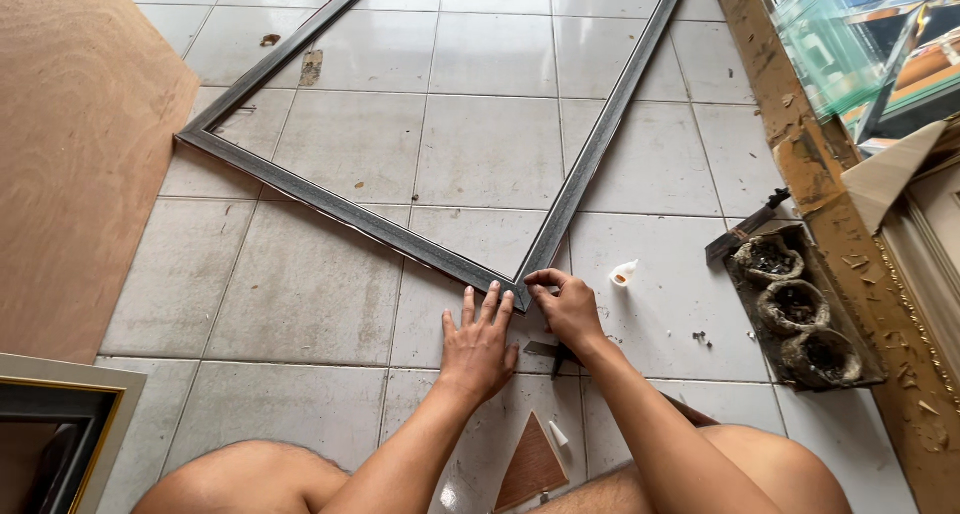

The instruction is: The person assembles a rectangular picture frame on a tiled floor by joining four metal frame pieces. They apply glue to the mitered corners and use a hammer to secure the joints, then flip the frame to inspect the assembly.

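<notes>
"Where was the frame when you looked in?"

"The large dark grey rectangular picture frame lay flat on the pale tiled floor, its nearest mitred corner pointing straight at the person crouched there. I'd say it lay flat so both rails of that corner stayed level with each other."

"And the hands?"

"The left hand was spread open, palm down, fingers fanned, fingertips touching the frame's lower rail just beside the corner. It gripped nothing; it looked like plain downward pressure to stop the frame sliding. The right hand was at the corner's tip with its grip pinched, thumb and forefinger closed on the very point of the joint. Whether something small sat between those fingers, I couldn't tell."

"Anything within reach?"

"A small white squeeze tube lay on the tiles just right of the corner. Further right, a dark tray with three grimy round pots stood against a worn gilt wooden moulding. A brown triangular plywood offcut lay between the person's knees, and a big plywood sheet covered the floor on the left, well apart from the work."
</notes>
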